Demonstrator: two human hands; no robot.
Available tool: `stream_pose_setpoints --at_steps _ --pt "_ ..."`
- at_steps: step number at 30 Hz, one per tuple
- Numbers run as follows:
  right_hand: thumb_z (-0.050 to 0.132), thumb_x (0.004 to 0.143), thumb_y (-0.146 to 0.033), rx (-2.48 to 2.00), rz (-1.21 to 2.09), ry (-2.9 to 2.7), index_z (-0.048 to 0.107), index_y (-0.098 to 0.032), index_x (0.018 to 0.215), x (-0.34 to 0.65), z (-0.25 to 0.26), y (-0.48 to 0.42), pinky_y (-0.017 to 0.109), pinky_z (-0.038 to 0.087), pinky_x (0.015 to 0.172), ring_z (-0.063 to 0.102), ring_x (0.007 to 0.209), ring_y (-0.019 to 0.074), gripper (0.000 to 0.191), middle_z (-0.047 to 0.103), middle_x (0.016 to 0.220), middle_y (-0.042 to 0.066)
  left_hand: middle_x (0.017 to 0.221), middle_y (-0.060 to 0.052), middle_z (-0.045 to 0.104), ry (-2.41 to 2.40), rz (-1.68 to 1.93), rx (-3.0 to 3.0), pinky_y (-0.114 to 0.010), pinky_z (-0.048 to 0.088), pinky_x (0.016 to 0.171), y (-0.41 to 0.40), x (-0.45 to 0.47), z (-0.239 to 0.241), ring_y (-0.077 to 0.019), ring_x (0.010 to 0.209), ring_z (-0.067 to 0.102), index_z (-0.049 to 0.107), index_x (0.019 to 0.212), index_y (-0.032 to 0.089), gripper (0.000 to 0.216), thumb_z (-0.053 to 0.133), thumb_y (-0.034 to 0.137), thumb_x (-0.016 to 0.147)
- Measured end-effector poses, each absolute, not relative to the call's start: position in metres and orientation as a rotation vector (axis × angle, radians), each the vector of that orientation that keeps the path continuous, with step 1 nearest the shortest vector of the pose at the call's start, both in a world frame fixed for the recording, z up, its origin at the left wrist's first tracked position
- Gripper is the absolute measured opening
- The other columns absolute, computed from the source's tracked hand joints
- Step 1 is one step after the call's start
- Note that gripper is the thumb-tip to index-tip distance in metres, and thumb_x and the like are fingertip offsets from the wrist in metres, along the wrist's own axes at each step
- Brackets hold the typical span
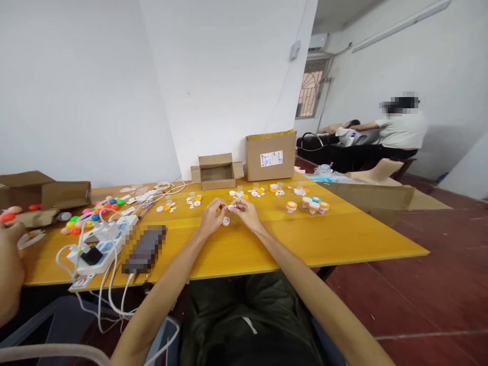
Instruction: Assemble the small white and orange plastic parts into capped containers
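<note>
Both hands are meeting at the centre of the frame, just above the yellow table [343, 234]. The left hand [211, 217] and the right hand [247, 212] are pinching a small white piece [231, 207] between their fingertips, each closing on it from its own side. The piece is too small to show its shape. The two forearms are reaching up from the bottom edge of the frame and converging in a narrow V, with the wrists hovering low over the tabletop and the fingers curling inward.

A white cap [226, 221] is lying on the table right under the fingertips, between the two hands.

Small jars [308, 205] with orange and teal lids are standing to the right of centre, well apart from the hands. An open cardboard box [217, 173] is sitting beyond the hands, against the wall. A power strip [101, 246] with white cables is lying at the lower left, near coloured balls [95, 211]. Another person's hand [9, 264] is showing at the left edge.
</note>
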State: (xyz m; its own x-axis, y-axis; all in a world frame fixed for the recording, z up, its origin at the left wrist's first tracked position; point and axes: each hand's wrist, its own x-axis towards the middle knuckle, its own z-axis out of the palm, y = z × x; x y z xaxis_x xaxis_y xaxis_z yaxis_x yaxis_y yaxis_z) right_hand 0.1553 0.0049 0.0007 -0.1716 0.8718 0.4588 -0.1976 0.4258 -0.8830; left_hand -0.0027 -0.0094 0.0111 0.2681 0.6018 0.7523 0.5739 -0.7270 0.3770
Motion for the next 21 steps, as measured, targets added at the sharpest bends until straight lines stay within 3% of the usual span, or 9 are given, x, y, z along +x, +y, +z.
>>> stream_pose_setpoints --at_steps 9,21 --pt "0.075 0.064 -0.048 -0.671 1.075 -1.433 0.059 -0.025 0.072 0.1534 -0.0011 0.0022 0.032 0.051 0.07 0.065 0.068 0.0197 0.029 0.063 0.063 -0.002 0.082 -0.002 0.062 1.148 1.448 2.441 -0.028 0.045 0.068 -0.0088 -0.0028 0.0107 -0.0154 0.076 0.057 0.057 0.081 0.022 0.018 0.047 0.026 0.095" --pt "0.075 0.065 -0.046 -0.691 0.954 -1.49 0.057 -0.025 0.071 0.1533 -0.0018 0.0062 0.029 0.047 0.066 0.059 0.067 0.0172 0.029 0.061 0.067 -0.003 0.09 -0.001 0.065 1.144 1.388 2.448 -0.028 0.045 0.069 -0.0053 -0.0029 0.0051 -0.0147 0.077 0.058 0.062 0.099 0.023 0.014 0.053 0.033 0.094"
